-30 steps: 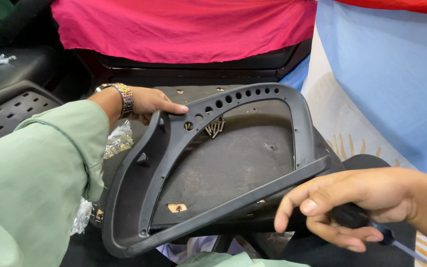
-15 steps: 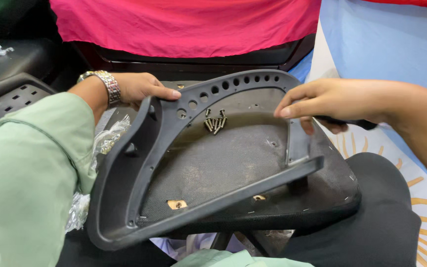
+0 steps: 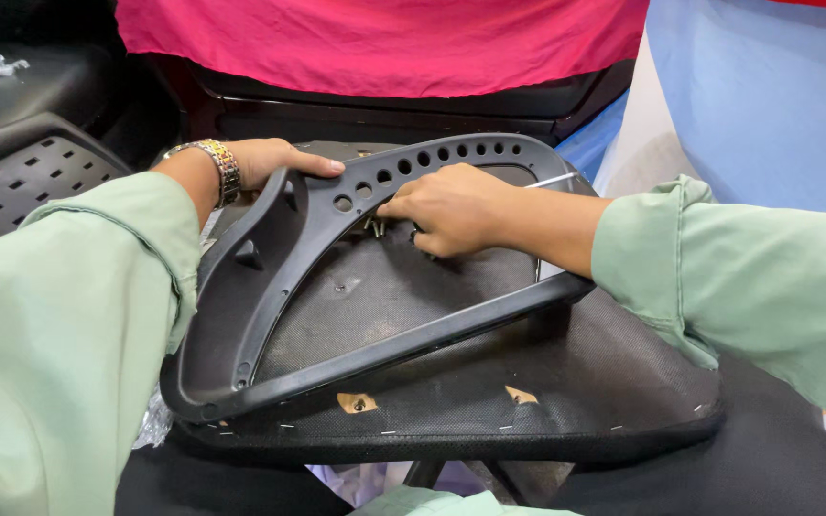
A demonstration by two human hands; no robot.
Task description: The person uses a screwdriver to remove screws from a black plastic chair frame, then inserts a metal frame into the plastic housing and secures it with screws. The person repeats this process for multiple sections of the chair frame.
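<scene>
A dark grey curved plastic chair frame with a row of round holes (image 3: 375, 277) is laid tilted on an upturned black fabric-covered seat pan (image 3: 566, 382), its perforated arc toward 12 o'clock and its closed corner toward 7 o'clock.

The left hand (image 3: 274, 161), wristwatch on the wrist, is curled over the frame's upper edge at about 10 o'clock, fingers wrapped and thumb hidden behind; the frame appears to be steadied there against sliding.

The right hand (image 3: 451, 208) is reached through the frame's opening, fingers pressed together and bent down onto a small cluster of metal screws (image 3: 375, 227) lying on the pan just below the holes. Whether a screw is actually pinched cannot be told. A thin pale shaft (image 3: 552, 181), probably a tool, projects from behind this hand toward 2 o'clock.

Red cloth (image 3: 384, 43) is draped at 12 o'clock, a blue sheet (image 3: 767, 105) at 2 o'clock.
</scene>
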